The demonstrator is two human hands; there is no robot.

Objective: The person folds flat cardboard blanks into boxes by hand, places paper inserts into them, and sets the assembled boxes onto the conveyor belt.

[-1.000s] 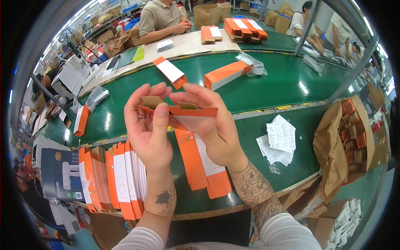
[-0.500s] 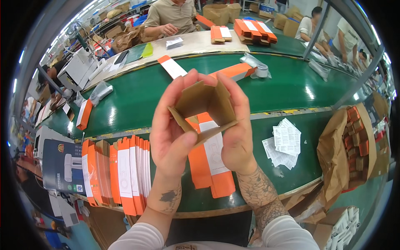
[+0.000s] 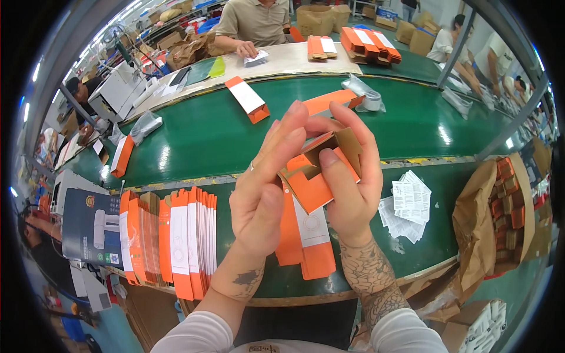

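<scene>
A small orange cardboard box [image 3: 309, 194] is tilted between my hands above the green work surface. Its brown inner flaps are folded partly over the end facing me. My right hand [image 3: 356, 206] wraps round it, thumb pressed on a flap. Along the box's left side my left hand [image 3: 256, 203] is held with fingers stretched out; whether its palm touches the cardboard is hidden. Beneath lie flat orange-and-white cartons [image 3: 318, 262].
A row of folded cartons [image 3: 179, 241] stands at left beside a dark blue printed box [image 3: 91, 229]. Leaflets [image 3: 411, 200] lie at right, near a brown paper sack [image 3: 471, 217] of orange boxes. Across the green belt [image 3: 194, 141], a person works.
The box has turned so its orange side shows, with its end flaps folded inward. My left hand has released its wrap and straightened its fingers; my right thumb has moved onto a flap.
</scene>
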